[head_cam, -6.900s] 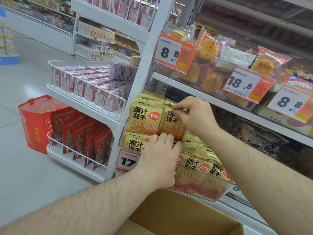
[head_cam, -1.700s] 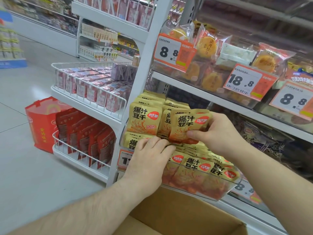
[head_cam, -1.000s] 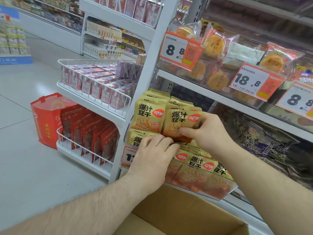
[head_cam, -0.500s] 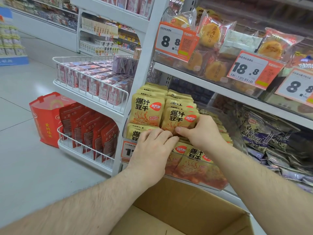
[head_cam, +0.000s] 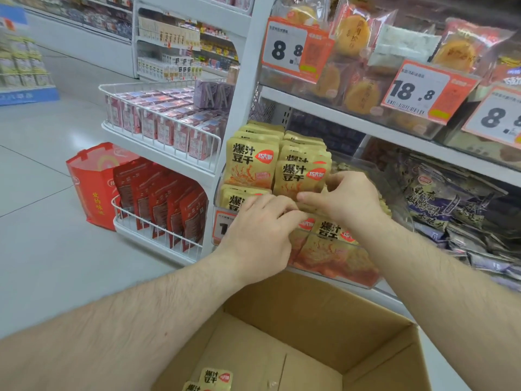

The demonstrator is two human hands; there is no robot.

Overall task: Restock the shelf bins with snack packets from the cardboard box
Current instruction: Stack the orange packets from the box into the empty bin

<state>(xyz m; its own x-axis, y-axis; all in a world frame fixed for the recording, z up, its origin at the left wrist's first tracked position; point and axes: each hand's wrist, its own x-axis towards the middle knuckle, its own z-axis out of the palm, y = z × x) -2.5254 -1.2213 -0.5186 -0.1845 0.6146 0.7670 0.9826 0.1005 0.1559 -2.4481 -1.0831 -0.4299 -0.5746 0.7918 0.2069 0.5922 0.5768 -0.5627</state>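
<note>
**A:** What were your hands doing at that moment?

**B:** Your right hand (head_cam: 348,203) had its fingers curled round the lower edge of a yellow snack packet (head_cam: 301,177), seating it upright at the front of the stack. Your left hand (head_cam: 260,230) lay just left of it, fingers bent over the packets at the rim of the clear shelf bin (head_cam: 363,279), holding the row in place.

**A:** And the rest of the stock?

**B:** Above and behind your fingers more yellow packets stood in two rows. Below your wrists sat the cardboard box (head_cam: 375,342), with only a couple of packets (head_cam: 215,378) showing at its bottom edge, so you looked nearly finished.

**A:** What could have gone wrong?

**B:** The bin looked crammed. Had you let go of the upright packet before it was wedged, I'd guess it could have tipped forward over the rim. Lifting your left hand too soon might have let the front row slump.
</note>
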